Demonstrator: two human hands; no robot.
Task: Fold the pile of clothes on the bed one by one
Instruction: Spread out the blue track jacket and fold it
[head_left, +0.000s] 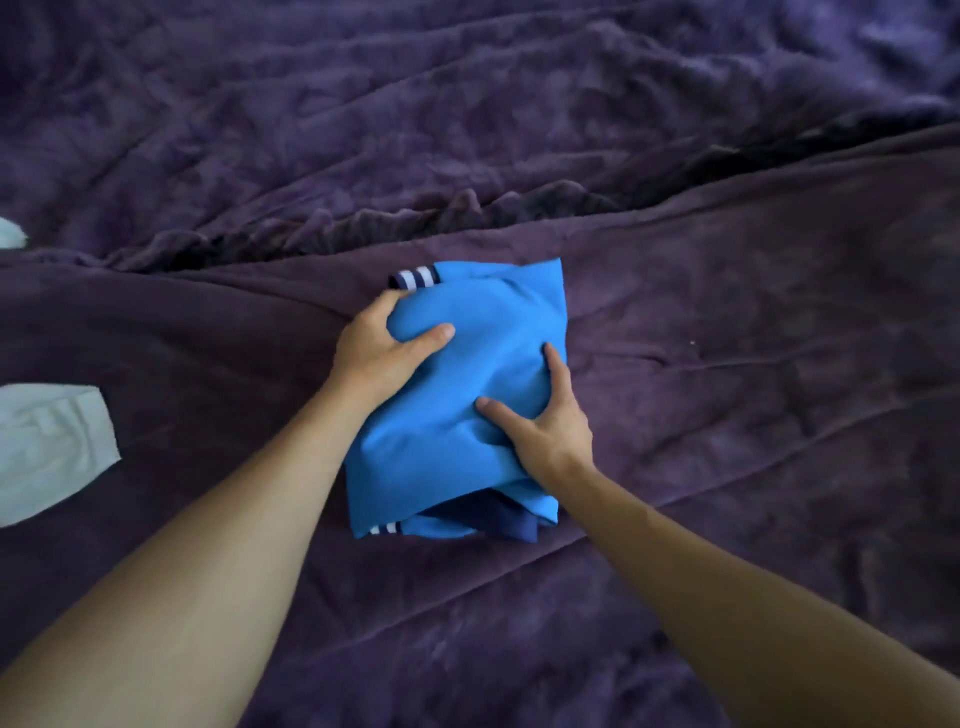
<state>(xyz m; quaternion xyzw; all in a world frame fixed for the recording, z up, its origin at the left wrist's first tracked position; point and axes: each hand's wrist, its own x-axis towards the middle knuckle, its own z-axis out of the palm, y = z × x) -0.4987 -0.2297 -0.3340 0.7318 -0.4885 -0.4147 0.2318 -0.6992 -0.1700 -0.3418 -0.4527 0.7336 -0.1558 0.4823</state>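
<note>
Blue shirt | left hand fingers mostly hidden | pale garment cropped

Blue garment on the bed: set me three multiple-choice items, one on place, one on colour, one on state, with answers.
1. Where does the pale garment lie relative to the blue garment?
A) to its left B) on top of it C) to its right
2. What colour are the cuff stripes?
A) red and yellow B) white and navy C) green
3. How is the blue garment?
A) spread flat B) hanging C) folded into a bundle
Answers: 1 A, it lies at the left frame edge; 2 B, white bands show on navy; 3 C, the left hand and right hand grip a compact bundle.
</note>
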